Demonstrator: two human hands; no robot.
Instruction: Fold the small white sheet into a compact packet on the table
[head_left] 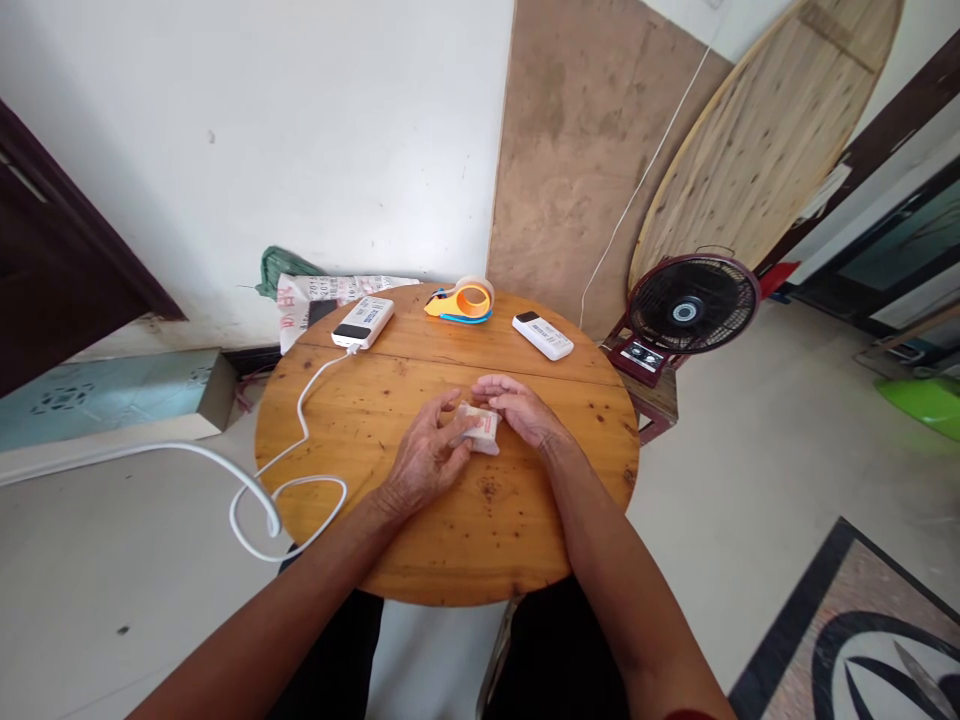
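A small whitish packet with red print, in what looks like clear plastic wrap (484,430), lies on the round wooden table (487,540) between my two hands. My left hand (429,450) holds it from the left, index finger across its top and thumb at its near left side. My right hand (521,408) is open at the packet's far right, with fingers stretched out and slightly curved towards the left. Whether those fingertips touch the packet is hard to see. The print is too small to read.
Along the table's far side are a white power bank (365,322) with a white cable (304,400) plugged in, an orange and blue tape dispenser (461,302) and a second white power bank (543,336). A dark red fan (690,305) stands right of the table, by the wall.
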